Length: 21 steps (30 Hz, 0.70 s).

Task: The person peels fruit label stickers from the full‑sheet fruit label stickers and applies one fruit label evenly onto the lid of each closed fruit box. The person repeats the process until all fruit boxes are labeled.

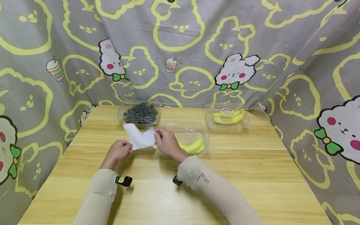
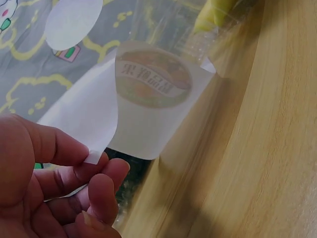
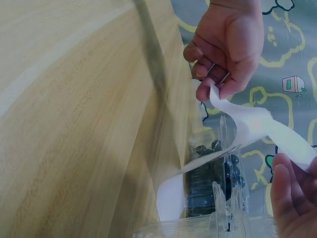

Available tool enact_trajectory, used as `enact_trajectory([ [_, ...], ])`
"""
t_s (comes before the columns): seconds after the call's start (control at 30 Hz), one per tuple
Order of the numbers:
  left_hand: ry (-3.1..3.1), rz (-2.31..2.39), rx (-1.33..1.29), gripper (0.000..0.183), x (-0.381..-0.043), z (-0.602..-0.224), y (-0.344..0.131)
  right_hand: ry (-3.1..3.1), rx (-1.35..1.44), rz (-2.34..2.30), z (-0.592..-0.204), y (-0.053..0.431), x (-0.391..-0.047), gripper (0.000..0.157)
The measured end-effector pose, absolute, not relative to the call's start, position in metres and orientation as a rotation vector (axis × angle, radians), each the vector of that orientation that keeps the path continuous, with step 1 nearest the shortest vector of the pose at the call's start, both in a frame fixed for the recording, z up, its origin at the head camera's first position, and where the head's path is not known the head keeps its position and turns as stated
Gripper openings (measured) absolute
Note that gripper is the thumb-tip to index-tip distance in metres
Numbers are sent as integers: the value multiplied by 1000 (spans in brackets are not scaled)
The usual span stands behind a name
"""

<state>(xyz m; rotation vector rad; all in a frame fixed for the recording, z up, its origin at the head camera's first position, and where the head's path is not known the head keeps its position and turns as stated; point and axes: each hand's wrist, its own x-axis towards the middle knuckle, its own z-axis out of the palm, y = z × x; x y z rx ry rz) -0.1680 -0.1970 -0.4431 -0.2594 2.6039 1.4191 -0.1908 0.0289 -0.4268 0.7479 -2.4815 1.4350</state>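
Between the two hands stretches a white strip of sticker paper (image 1: 137,137), curled along its length. My left hand (image 1: 119,150) pinches one end between thumb and forefinger. At the other end, my right hand (image 1: 167,142) grips the strip with thumb and fingers. A printed oval fruit label (image 2: 153,79) shows reversed through the paper in the left wrist view, where a plain white oval (image 2: 74,22) also appears at upper left. Just behind and beside the right hand lies a clear plastic box (image 1: 206,134) with yellow bananas (image 1: 194,146), partly hidden by that hand.
A clear box of dark grapes (image 1: 140,113) stands at the back left of the wooden table (image 1: 247,175). Another clear box (image 1: 209,117) at the back right holds bananas and bears an oval label (image 1: 227,112). A patterned curtain (image 1: 191,59) hangs behind the table.
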Motion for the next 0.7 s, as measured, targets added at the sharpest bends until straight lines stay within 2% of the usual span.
enact_trajectory([
  [0.4, 2619, 1297, -367, 20, -164, -444, -215, -2473, 764, 1473, -423, 32, -188, 15],
  [0.7, 2609, 1147, -353, 25, -160, -445, -223, -2485, 752, 1494, -422, 36, -189, 16],
])
